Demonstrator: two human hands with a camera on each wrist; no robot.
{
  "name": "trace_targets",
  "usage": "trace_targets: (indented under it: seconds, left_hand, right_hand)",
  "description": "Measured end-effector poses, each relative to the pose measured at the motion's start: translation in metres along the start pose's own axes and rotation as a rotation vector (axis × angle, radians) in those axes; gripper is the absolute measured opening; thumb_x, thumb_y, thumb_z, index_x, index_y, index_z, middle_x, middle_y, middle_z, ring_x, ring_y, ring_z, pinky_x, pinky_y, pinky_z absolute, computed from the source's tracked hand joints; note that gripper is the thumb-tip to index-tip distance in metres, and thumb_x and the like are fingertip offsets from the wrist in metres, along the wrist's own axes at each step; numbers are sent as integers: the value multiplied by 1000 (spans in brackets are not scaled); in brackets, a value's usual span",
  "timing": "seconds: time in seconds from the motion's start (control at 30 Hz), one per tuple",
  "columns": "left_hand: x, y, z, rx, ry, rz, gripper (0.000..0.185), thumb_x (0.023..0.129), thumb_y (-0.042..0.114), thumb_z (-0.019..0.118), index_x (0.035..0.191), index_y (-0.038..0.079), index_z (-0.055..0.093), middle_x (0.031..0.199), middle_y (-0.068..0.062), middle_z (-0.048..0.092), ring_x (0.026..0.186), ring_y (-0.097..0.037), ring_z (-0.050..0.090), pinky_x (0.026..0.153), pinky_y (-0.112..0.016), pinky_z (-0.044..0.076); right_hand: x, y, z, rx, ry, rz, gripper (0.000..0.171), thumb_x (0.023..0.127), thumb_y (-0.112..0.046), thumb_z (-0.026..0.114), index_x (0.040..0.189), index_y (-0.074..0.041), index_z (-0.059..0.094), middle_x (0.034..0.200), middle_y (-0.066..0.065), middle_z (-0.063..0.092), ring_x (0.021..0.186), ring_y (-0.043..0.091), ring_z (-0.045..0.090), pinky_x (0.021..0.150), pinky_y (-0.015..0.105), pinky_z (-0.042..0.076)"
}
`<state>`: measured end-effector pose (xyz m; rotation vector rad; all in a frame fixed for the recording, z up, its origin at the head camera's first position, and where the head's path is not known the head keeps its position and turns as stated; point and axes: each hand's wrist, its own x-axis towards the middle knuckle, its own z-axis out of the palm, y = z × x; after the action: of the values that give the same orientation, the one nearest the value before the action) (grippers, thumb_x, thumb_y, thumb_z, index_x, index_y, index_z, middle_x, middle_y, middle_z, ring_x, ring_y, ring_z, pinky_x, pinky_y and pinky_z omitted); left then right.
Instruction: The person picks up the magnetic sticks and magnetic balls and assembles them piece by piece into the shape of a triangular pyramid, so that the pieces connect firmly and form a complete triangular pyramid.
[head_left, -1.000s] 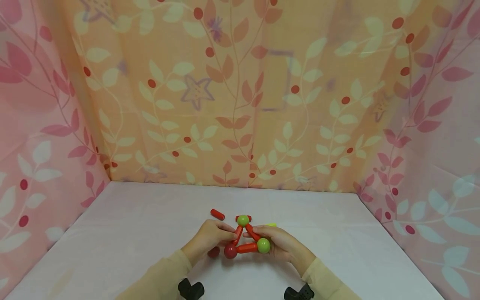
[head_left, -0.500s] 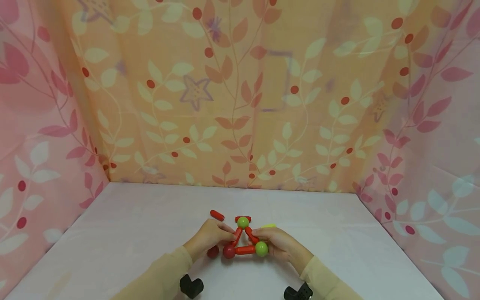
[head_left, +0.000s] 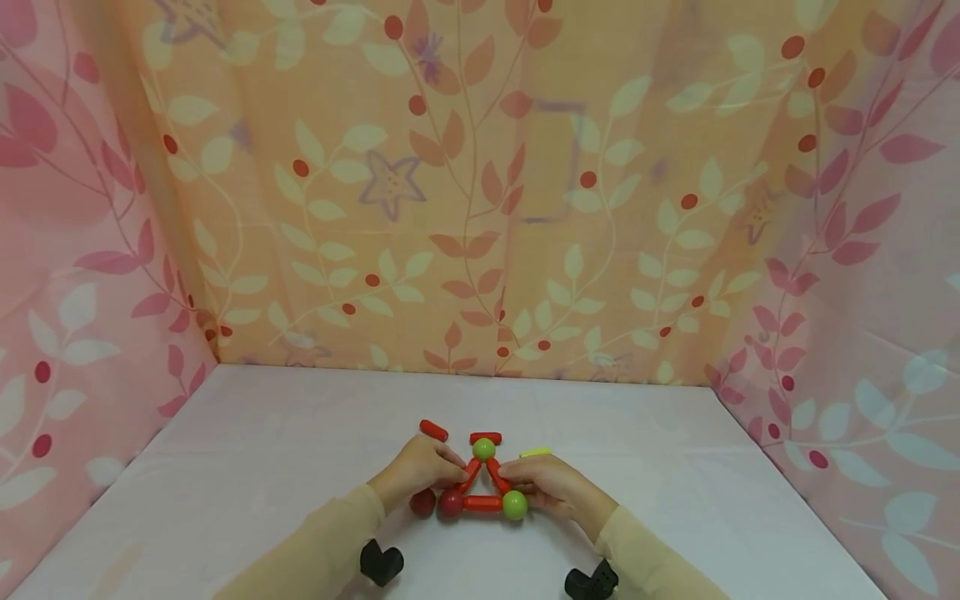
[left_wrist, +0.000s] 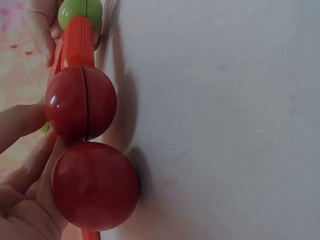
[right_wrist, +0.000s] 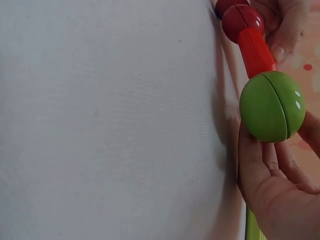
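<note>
A triangle of three red rods joined by balls lies between the hands in the head view. Its corners are a green ball (head_left: 483, 450) at the far end, a dark red ball (head_left: 451, 504) at near left and another green ball (head_left: 515, 505) at near right. My left hand (head_left: 417, 469) pinches the left red rod (head_left: 469, 475). On the other side my right hand (head_left: 558, 487) holds the right red rod (head_left: 497, 476). A third red rod (head_left: 482, 503) spans the near side. Beside the left corner sits a loose dark red ball (left_wrist: 95, 186), close to the left palm.
Two loose red rods lie beyond the hands: one tilted rod (head_left: 433, 430) at left and one straight rod (head_left: 486, 437) behind the far green ball. A yellow-green stick (head_left: 536, 452) lies behind my right hand. Patterned cloth (head_left: 465, 208) walls the white table (head_left: 300, 408).
Both hands have brought the triangle slightly left and nearer. Its right green corner has come down, so the near rod now looks level. The grip of both hands stays the same.
</note>
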<state>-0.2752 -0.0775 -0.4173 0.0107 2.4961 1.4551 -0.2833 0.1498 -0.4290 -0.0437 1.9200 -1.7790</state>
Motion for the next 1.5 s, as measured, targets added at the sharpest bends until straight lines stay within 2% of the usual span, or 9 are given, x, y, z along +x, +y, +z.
trace_targets:
  seconds: [0.13,0.47,0.7,0.97,1.17,1.27,1.5]
  left_hand:
    - [2,-1,0,27,-3,-23,16,80,19,82,92,8,78,83,-1,72,73,-12,62,68,-25,54]
    - [6,-2,1,60,-13,-60,15,80,20,82,91,11,78,84,-1,71,74,-15,61,66,-25,51]
    - [9,-2,0,59,-12,-88,15,80,21,83,92,11,78,85,-1,71,74,-15,62,67,-24,52]
    - [9,-2,0,43,-13,-84,15,80,20,83,91,11,79,85,-2,72,74,-15,63,68,-25,54]
    - [10,-3,-1,60,-13,-69,14,80,20,83,90,10,79,84,-1,72,73,-14,62,67,-24,52]
    - [10,-4,-1,69,-16,-64,14,80,20,83,90,10,79,83,0,72,72,-13,62,65,-23,51]
    - [9,-7,-3,38,-22,-44,17,80,21,83,92,9,79,86,0,74,74,-11,66,70,-25,55]
  right_hand:
    - [-1,0,1,-40,11,4,31,93,-13,67,117,7,68,90,-3,72,85,8,66,82,27,58]
    - [3,2,4,-116,109,35,29,91,-15,71,112,5,71,92,0,74,83,10,67,81,29,59]
    - [5,-1,6,-118,157,32,29,90,-14,73,111,6,71,99,5,76,86,12,69,88,34,59]
    - [6,-1,6,-95,116,-18,29,86,-13,76,107,6,73,98,7,76,86,11,71,85,32,60]
    - [7,0,10,-171,160,-68,27,87,-8,73,107,10,72,97,12,76,83,11,69,84,33,60]
    - [7,-1,12,-204,183,-63,26,88,-8,73,106,9,72,97,12,76,82,12,69,82,32,60]
    - [7,0,5,-224,162,-92,27,89,-10,72,108,9,71,97,11,76,84,13,70,83,34,60]
